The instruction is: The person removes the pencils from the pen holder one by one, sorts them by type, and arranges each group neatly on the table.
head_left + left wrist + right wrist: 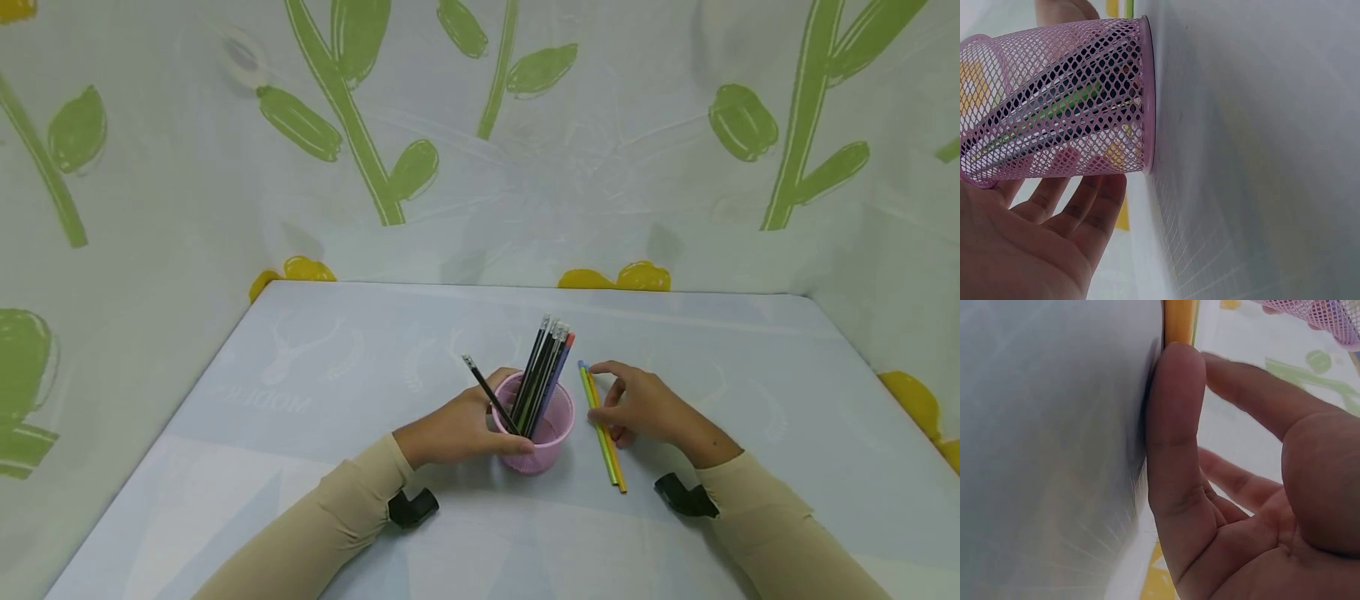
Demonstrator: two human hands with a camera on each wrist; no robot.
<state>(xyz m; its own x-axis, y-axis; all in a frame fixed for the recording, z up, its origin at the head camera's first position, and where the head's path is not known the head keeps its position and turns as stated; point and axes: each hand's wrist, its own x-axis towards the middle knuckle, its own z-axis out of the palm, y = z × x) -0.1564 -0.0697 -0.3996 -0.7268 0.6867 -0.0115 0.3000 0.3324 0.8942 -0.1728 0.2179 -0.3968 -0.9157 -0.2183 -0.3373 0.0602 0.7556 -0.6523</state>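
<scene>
At the middle of the head frame, your left hand (456, 432) holds the pink mesh pencil cup (542, 463) in a wrapped grip, thumb by its near wall and fingers behind, probably to steady it while black pencils (531, 379) lean inside. Just right of the cup, a lime-green pencil (607, 459) and a yellow pencil (617, 467) lie side by side on the surface (735, 333), slanting toward the lower right. Your right hand (643, 407) pinches this pair in its grip around mid-length, thumb to the left and curled fingers to the right; the index finger reaches toward their upper ends, apparently to keep them aligned.
</scene>
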